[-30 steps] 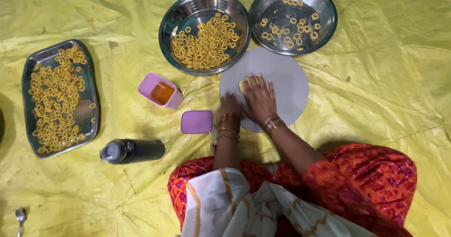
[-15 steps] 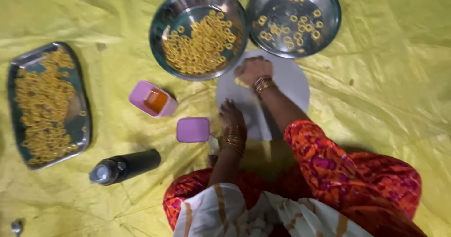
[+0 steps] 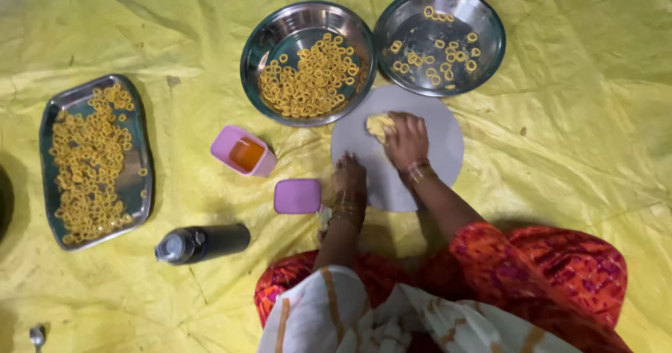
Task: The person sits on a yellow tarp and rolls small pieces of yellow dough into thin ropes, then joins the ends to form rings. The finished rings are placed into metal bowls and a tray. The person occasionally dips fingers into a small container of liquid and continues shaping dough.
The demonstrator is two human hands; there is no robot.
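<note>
Two hands on a round board [image 3: 441, 125], right hand [image 3: 406, 141] fingers pressed on dough [image 3: 378, 124], left hand [image 3: 349, 179] flat, fingers spread, ring-filled bowl [image 3: 308, 62] beyond.

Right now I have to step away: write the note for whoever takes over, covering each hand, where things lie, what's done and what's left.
Right hand: pressing on a yellow dough lump on the round grey board.
Left hand: flat on the board's near edge, holding nothing.
Done: dough rings fill the rectangular tray at far left and much of the left steel bowl; the right steel bowl holds only a few.
Nearby: open pink box with orange contents, its lid beside it, a dark bottle lying on the yellow sheet.
Left: the lump is not yet shaped.
</note>
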